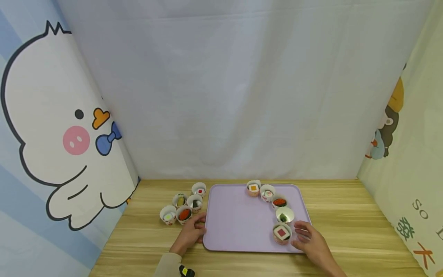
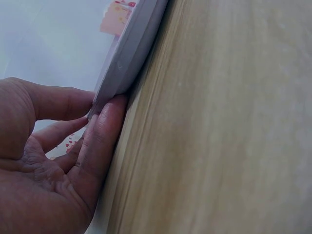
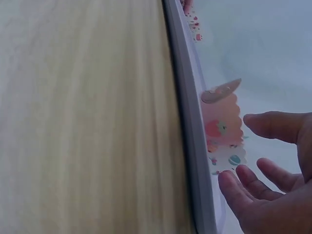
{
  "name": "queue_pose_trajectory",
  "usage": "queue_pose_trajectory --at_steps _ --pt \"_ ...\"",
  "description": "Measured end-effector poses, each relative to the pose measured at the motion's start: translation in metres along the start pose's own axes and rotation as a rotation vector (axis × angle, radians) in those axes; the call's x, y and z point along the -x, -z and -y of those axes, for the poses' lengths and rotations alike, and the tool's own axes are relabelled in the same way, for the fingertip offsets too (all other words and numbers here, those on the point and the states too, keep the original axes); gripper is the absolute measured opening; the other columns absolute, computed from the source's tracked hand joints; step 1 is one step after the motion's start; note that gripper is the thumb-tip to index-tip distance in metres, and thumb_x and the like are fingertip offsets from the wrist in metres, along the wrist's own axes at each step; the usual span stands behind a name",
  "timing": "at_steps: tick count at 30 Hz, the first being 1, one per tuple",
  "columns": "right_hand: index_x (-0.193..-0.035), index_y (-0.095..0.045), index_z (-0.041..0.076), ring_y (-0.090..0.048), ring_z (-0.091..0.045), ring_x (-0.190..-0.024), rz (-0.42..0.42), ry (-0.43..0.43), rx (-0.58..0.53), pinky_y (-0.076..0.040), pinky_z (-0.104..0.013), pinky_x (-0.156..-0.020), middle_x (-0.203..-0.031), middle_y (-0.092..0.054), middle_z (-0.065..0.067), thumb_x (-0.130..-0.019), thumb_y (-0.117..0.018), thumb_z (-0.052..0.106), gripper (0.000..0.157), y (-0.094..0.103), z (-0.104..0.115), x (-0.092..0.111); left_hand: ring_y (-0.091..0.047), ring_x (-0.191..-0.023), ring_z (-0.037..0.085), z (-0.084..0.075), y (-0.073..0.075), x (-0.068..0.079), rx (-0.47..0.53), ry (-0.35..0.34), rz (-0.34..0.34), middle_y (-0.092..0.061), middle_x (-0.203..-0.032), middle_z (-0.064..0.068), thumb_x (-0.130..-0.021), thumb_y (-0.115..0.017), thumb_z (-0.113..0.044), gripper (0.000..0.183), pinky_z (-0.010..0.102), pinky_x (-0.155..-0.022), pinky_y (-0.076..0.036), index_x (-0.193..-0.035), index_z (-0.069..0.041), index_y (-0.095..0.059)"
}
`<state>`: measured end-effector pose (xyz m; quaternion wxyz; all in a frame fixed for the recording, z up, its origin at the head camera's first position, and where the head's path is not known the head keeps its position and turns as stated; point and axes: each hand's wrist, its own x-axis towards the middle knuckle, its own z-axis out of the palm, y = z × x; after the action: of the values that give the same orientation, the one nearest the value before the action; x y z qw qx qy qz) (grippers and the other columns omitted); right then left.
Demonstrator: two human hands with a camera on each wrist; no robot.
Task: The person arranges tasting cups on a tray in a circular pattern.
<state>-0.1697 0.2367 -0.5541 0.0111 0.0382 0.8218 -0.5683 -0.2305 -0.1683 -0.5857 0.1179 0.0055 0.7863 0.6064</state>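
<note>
A lilac tray point(image 1: 238, 223) lies on the wooden table. At its left edge my left hand point(image 1: 191, 234) pinches the rim between thumb and fingers, as the left wrist view shows. My right hand point(image 1: 313, 246) hovers by the tray's front right corner, fingers apart and loosely bent, holding nothing. Nearest to it is a paper cup with a white, red-centred sushi piece point(image 1: 282, 233). Behind that cup, a curved row continues with a green-topped piece point(image 1: 283, 217), an orange roe piece point(image 1: 279, 201), a pale piece point(image 1: 267, 193) and a white, orange-centred piece point(image 1: 253, 188).
Left of the tray stand several more sushi cups, among them a roe piece point(image 1: 184, 214), a green-dotted piece point(image 1: 168, 216) and a red-dotted piece point(image 1: 199, 190). Wood table surface point(image 1: 353, 227) extends to the right. A pale curtain point(image 1: 221, 96) hangs behind the table.
</note>
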Motion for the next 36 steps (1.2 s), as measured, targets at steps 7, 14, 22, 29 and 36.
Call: queue_pose_trajectory --at_steps 7,14,22,29,36 --pt "-0.134 -0.048 -0.008 -0.059 -0.026 -0.121 -0.015 -0.006 0.032 -0.053 -0.021 -0.095 -0.137 -0.053 -0.026 -0.081 -0.074 -0.003 0.059 0.018 0.003 -0.005 -0.056 -0.091 0.017 0.000 0.000 0.000 -0.012 0.002 -0.001 -0.052 -0.125 0.020 -0.087 -0.060 0.005 0.058 0.033 -0.055 -0.057 -0.143 0.000 -0.046" --pt "-0.139 -0.043 -0.007 -0.056 -0.038 -0.125 0.017 -0.023 0.095 -0.054 -0.019 -0.088 -0.140 -0.049 -0.027 -0.088 -0.069 0.004 0.057 0.036 0.002 -0.013 -0.056 -0.090 0.018 0.002 0.000 -0.001 -0.017 0.005 -0.007 -0.053 -0.125 0.021 -0.087 -0.060 0.005 0.057 0.034 -0.055 -0.057 -0.143 0.000 -0.046" --pt "-0.142 -0.041 -0.006 -0.053 -0.044 -0.126 0.029 -0.027 0.147 -0.057 -0.025 -0.085 -0.141 -0.048 -0.031 -0.091 -0.066 0.009 0.058 0.051 0.001 -0.025 -0.056 -0.091 0.017 0.001 0.001 0.000 -0.014 -0.007 0.005 -0.052 -0.126 0.021 -0.086 -0.060 0.004 0.058 0.034 -0.057 -0.058 -0.143 0.000 -0.046" --pt "-0.139 -0.044 -0.008 -0.059 -0.043 -0.118 0.016 -0.039 0.151 -0.057 -0.024 -0.077 -0.134 -0.052 -0.033 -0.091 -0.064 0.004 0.053 0.059 -0.003 -0.038 -0.056 -0.091 0.017 -0.002 0.001 -0.001 -0.005 -0.005 0.010 -0.052 -0.126 0.022 -0.087 -0.060 0.004 0.058 0.033 -0.057 -0.058 -0.143 0.000 -0.045" --pt "-0.139 -0.042 -0.010 -0.065 -0.024 -0.105 0.048 -0.079 0.125 -0.057 -0.026 -0.071 -0.133 -0.052 -0.034 -0.092 -0.062 0.004 0.053 0.064 -0.008 -0.047 -0.056 -0.089 0.017 0.000 -0.001 -0.001 -0.010 0.015 -0.005 -0.052 -0.126 0.021 -0.087 -0.060 0.006 0.058 0.034 -0.056 -0.057 -0.143 0.001 -0.045"
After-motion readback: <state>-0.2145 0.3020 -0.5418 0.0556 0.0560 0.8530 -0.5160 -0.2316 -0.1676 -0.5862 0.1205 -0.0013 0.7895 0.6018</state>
